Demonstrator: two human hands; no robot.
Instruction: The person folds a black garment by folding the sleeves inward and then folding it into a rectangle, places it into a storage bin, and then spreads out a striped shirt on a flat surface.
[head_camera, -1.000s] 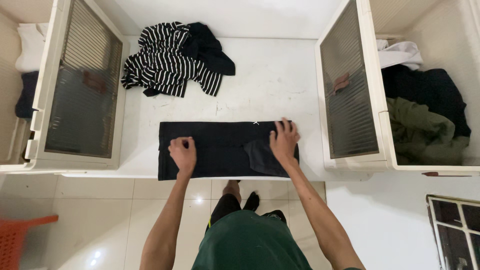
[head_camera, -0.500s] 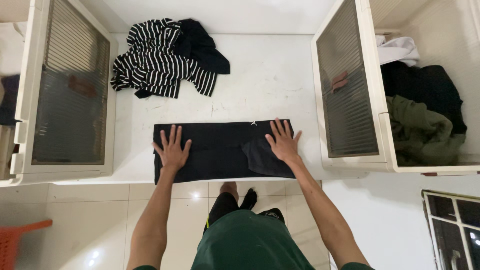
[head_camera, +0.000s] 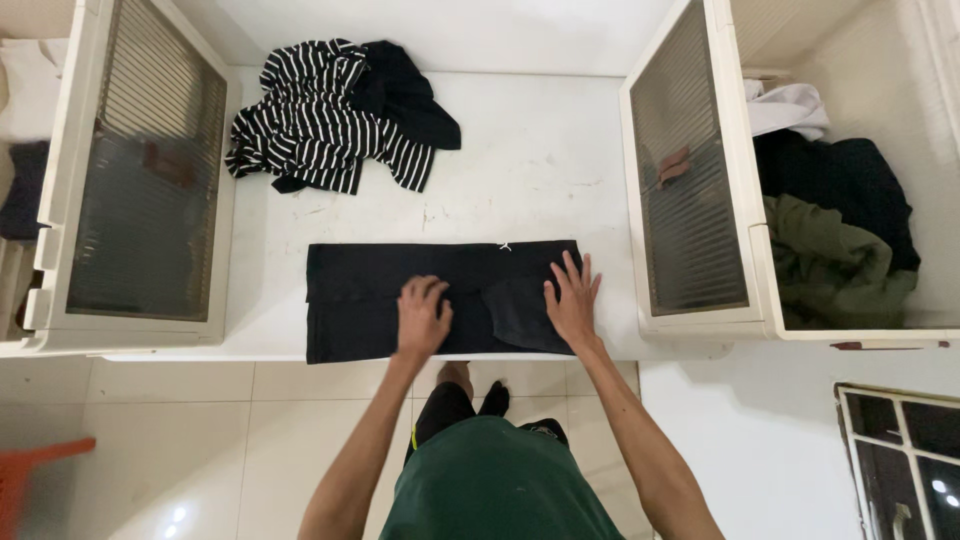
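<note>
A black garment (head_camera: 360, 300) lies folded into a long flat strip near the front edge of a white table (head_camera: 520, 160). My left hand (head_camera: 422, 316) rests palm down on its middle, fingers curled slightly. My right hand (head_camera: 572, 300) lies flat on its right end with fingers spread. Neither hand grips the cloth. A black-and-white striped top (head_camera: 310, 130) lies crumpled at the back left of the table, with a black garment (head_camera: 405, 95) bunched against its right side.
A white cabinet with a ribbed glass door (head_camera: 140, 190) stands open at the left. Another open cabinet door (head_camera: 690, 190) at the right shows white, black and olive clothes (head_camera: 830, 260) inside. White floor tiles lie below; a red object (head_camera: 40, 470) sits at the lower left.
My left hand has slid from the garment's left end toward its middle. My right hand stays on the right end.
</note>
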